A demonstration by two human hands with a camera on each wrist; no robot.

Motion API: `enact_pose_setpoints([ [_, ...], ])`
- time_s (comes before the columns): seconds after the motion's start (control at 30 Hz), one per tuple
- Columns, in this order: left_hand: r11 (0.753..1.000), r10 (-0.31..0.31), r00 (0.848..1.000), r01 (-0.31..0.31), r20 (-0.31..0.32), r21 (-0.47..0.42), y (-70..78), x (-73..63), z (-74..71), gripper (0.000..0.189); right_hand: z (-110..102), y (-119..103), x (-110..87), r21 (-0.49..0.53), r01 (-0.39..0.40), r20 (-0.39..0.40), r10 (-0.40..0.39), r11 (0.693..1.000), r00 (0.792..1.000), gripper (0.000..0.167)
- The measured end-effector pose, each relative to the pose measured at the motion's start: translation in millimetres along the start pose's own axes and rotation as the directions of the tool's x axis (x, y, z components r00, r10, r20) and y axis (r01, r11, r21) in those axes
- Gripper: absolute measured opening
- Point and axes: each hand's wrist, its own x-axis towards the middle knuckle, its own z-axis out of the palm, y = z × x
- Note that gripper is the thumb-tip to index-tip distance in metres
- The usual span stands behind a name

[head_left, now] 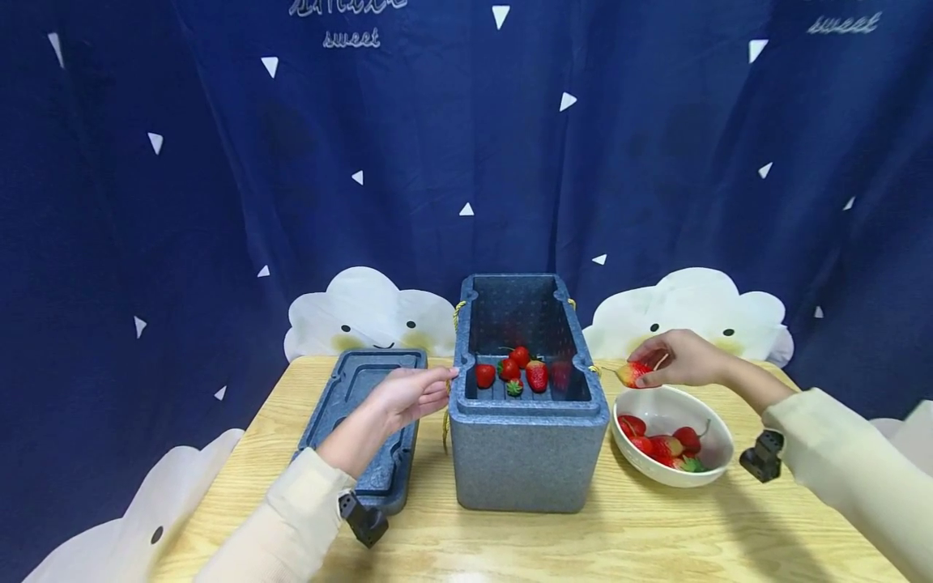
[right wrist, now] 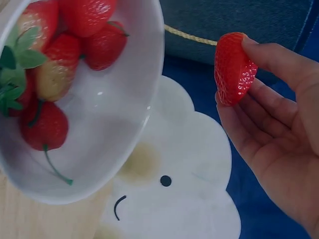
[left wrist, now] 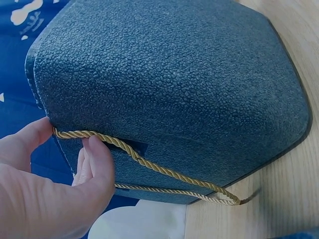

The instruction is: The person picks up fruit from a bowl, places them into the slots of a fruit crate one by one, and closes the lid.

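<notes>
A red strawberry (right wrist: 232, 69) is pinched between the thumb and fingers of my right hand (head_left: 681, 360), above the white bowl (head_left: 717, 421). Several strawberries and a round red fruit with a long green stem (right wrist: 44, 125) lie in that bowl. Fingertips of my left hand (head_left: 408, 397) touch the left rim of the grey foam box (head_left: 521, 465). In the left wrist view, its thumb lies against the gold rope (left wrist: 169, 172) on the box's side. Inside the box are several red fruits, among them a strawberry (head_left: 536, 376).
To the left of the box, the grey lid (head_left: 368, 364) lies on the wooden table (head_left: 510, 551), partly hidden by my left arm. Behind the table hangs a dark blue curtain (head_left: 408, 227) with white clouds and triangles.
</notes>
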Motion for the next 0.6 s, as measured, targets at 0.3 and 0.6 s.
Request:
enact_pose_setpoints([
  [0.3,1.000,0.003,1.000,-0.003,-0.020,0.016,2.4,0.9,0.6,0.058,-14.6,-14.4,7.4,0.037,-0.011,-0.018,0.012,0.999,1.000,0.035],
  [0.6,1.000,-0.008,1.000,0.009,-0.020,0.022,0.7,-0.9,1.5,0.057,-24.3,-16.8,9.7,0.067,-0.051,-0.035,0.054,0.996,0.998,0.036],
])
